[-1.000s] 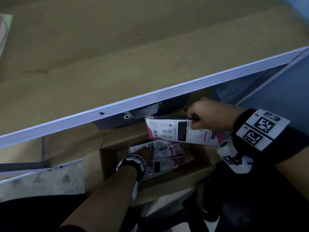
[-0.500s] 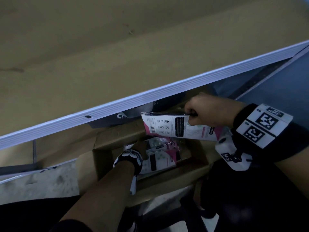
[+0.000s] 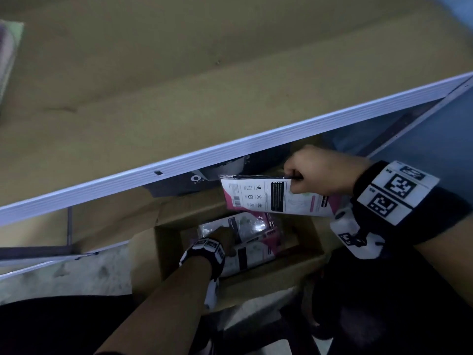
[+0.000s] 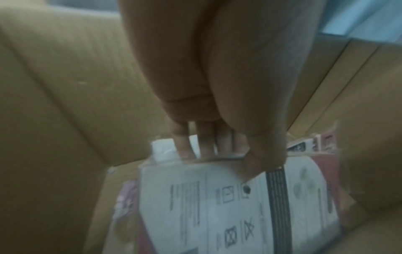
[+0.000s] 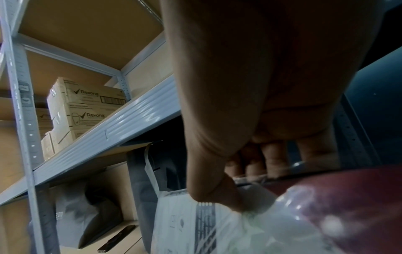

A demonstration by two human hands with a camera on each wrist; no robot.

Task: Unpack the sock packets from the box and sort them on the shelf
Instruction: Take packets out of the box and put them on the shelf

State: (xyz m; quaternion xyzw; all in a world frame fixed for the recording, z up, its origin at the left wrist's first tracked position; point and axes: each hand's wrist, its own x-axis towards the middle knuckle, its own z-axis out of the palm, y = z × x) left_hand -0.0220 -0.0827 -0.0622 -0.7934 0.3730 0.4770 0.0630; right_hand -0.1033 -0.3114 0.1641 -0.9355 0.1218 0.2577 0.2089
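An open cardboard box [image 3: 256, 278] sits on the floor below the shelf edge [image 3: 230, 149]. Inside lie white and pink sock packets [image 3: 253, 226]. My left hand [image 3: 225, 239] reaches into the box and pinches the top edge of a packet [image 4: 239, 206] between thumb and fingers [image 4: 204, 142]. My right hand [image 3: 307, 172] holds another white and pink sock packet [image 3: 276, 198] by its top edge above the box, just under the shelf edge. The right wrist view shows that packet [image 5: 206, 223] pinched under my thumb.
A wide brown shelf board [image 3: 179, 85] fills the upper view. Dark bags [image 3: 184, 183] sit on the lower shelf behind the box. Stacked cartons [image 5: 76, 110] stand on a higher shelf. A grey upright post [image 5: 23, 120] runs at the left. A dark phone-like object [image 5: 117, 238] lies on the lower board.
My right hand with its packet has stayed almost still under the shelf edge. My left hand has stayed in the box among the packets.
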